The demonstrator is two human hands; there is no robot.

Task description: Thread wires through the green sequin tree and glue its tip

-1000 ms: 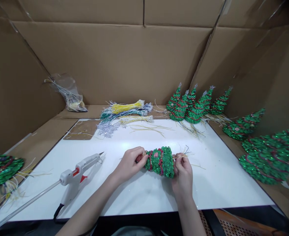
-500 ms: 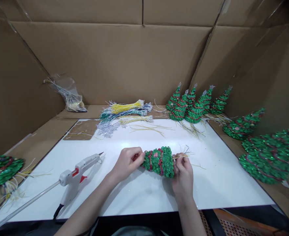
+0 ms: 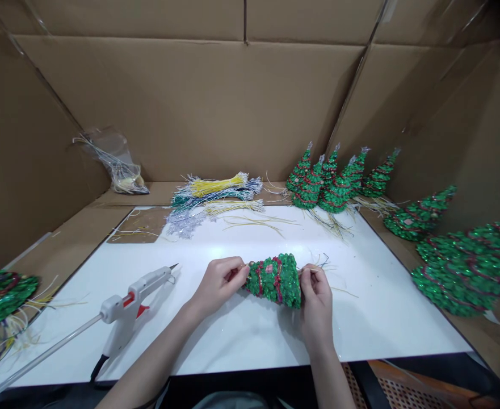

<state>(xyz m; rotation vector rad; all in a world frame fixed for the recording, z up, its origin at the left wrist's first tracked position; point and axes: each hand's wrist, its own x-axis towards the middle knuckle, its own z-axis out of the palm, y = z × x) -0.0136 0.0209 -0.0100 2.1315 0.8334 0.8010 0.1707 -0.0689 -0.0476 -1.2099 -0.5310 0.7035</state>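
A small green Christmas tree (image 3: 275,281) with red garland lies on its side low over the white board, its wide base toward the right. My left hand (image 3: 224,284) is closed at the narrow tip, which its fingers hide. At the base my right hand (image 3: 316,295) pinches thin wires (image 3: 307,269) that come out from under the tree. More wire ends (image 3: 328,262) fan out past the right fingers, pale yellow and dark. To the left of my left hand, a white glue gun (image 3: 137,304) with a red trigger rests on the board, a long glue stick in its back.
Bundles of yellow, green and blue wires (image 3: 219,190) lie at the back beside clear star-like pieces (image 3: 185,224). Several finished trees (image 3: 335,187) stand back right; larger trees (image 3: 466,272) line the right side. Another tree (image 3: 3,295) lies left. A plastic bag (image 3: 124,167) sits back left. Cardboard walls (image 3: 190,108) surround the board.
My right fingers have shifted slightly on the wires at the base and closed into a tighter pinch. The tree and my left hand have hardly moved.
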